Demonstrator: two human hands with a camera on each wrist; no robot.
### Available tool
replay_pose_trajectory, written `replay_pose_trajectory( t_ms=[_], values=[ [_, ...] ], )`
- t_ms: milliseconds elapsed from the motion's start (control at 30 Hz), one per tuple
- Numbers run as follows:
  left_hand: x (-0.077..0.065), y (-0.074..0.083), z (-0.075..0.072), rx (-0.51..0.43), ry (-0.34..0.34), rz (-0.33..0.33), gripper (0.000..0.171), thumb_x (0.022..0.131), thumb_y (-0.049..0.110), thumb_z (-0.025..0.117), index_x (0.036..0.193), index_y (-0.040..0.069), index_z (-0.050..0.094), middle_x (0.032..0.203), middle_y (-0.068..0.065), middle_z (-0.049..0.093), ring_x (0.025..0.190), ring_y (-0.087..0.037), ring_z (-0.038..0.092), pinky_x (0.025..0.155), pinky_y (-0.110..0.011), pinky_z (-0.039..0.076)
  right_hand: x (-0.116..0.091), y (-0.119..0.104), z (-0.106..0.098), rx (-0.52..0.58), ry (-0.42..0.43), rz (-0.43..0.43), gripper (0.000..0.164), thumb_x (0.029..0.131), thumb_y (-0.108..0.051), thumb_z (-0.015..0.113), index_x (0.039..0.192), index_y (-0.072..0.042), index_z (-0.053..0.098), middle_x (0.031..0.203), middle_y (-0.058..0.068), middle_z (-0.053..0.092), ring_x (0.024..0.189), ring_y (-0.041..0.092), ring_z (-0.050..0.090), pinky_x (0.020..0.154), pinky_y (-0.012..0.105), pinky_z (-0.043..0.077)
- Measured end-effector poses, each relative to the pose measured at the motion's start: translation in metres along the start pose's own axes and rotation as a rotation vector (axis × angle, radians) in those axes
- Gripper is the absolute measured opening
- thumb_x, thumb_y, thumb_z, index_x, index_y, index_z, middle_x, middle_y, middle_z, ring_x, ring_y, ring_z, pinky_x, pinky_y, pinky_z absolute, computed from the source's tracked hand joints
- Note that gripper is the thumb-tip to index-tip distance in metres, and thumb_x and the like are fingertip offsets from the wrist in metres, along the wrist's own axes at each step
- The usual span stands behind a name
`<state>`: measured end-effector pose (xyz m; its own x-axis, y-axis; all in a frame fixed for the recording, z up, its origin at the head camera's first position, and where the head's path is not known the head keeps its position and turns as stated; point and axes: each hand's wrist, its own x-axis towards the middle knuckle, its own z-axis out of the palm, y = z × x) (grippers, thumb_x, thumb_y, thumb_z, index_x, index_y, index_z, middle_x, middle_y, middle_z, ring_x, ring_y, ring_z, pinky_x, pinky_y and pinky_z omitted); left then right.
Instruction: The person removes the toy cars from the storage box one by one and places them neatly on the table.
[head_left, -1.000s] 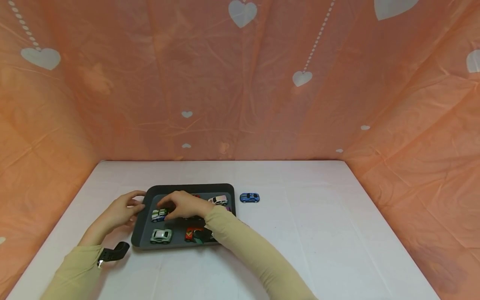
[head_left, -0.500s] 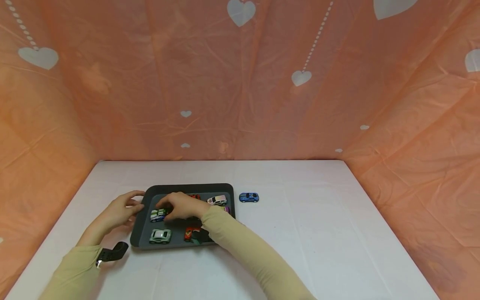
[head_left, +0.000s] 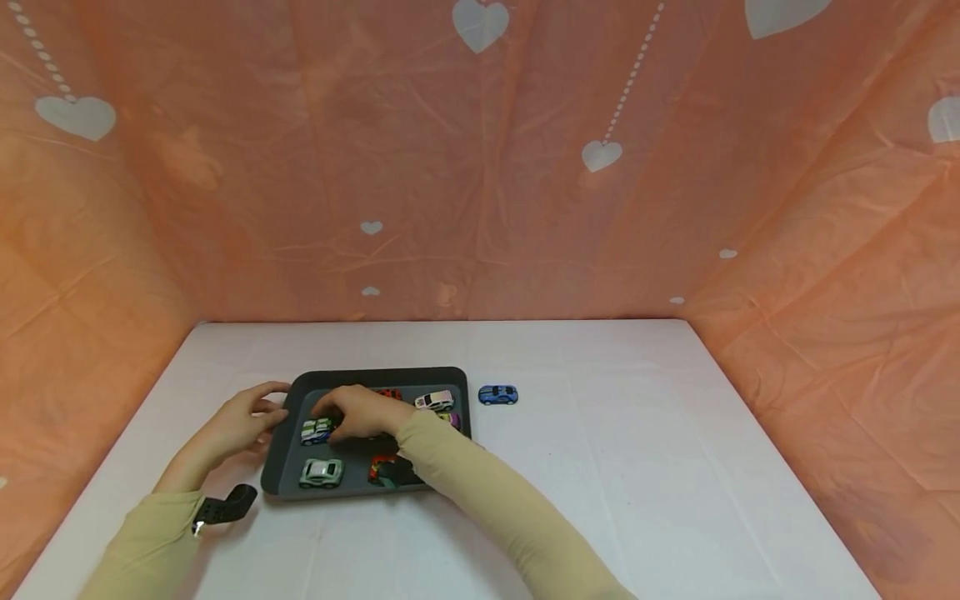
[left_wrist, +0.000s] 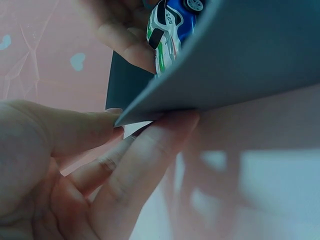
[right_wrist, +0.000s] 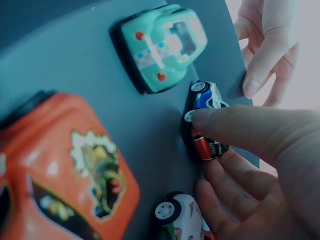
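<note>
My left hand [head_left: 238, 425] pinches the left rim of the dark grey tray [head_left: 276, 454]. In the left wrist view its thumb lies on one side of the rim and fingers on the other. My right hand [head_left: 367, 412] reaches into the tray and pinches a small toy car [head_left: 316, 431] with blue, white and green sides. The right wrist view shows the thumb on that toy car [right_wrist: 202, 100], which has a red and black end, while other fingers lie on its far side. A pale green toy car [head_left: 322, 473] sits in the tray's near left corner.
Also in the tray are a red toy car [head_left: 380, 468], partly covered by a dark shape, a white and pink one [head_left: 434, 401], and a purple and yellow one [head_left: 453, 419]. A blue toy car [head_left: 498, 395] stands on the white tabletop [head_left: 637, 467], right of the tray.
The right sleeve has shifted slightly left, showing more of the purple and yellow toy car. Both hands stay at the same places, on the tray rim and the blue and white toy car.
</note>
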<state>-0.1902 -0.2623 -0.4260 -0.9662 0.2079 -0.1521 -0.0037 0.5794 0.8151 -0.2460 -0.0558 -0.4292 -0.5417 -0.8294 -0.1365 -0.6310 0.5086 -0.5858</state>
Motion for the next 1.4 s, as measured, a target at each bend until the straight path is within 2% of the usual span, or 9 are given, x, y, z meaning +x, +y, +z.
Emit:
replay_pose_trajectory(
  t_ms=[700,1400],
  values=[
    [-0.0015,-0.0005,0.0008,-0.015,0.008,-0.007,0.047,0.096,0.001,0.051,0.138,-0.008,0.033,0.110,-0.034,0.057,0.070,-0.024,0.064,0.053,-0.036,0.052,0.0008,-0.0009,0.0009,-0.027,0.022,0.023,0.043,0.084,-0.008,0.074,0.125,-0.012,0.063,0.116,-0.004,0.064,0.098,0.001,0.057,0.077,0.010,0.041],
    [-0.0007,-0.0004,0.0011,0.003,0.004,-0.016,0.047,0.096,0.002,0.051,0.138,-0.007,0.033,0.110,-0.034,0.057,0.070,-0.024,0.063,0.054,-0.036,0.052,-0.0042,0.0043,-0.0009,0.072,0.028,0.003,0.041,0.084,-0.008,0.074,0.124,-0.011,0.064,0.115,-0.003,0.065,0.096,0.001,0.057,0.076,0.011,0.042]
  ],
)
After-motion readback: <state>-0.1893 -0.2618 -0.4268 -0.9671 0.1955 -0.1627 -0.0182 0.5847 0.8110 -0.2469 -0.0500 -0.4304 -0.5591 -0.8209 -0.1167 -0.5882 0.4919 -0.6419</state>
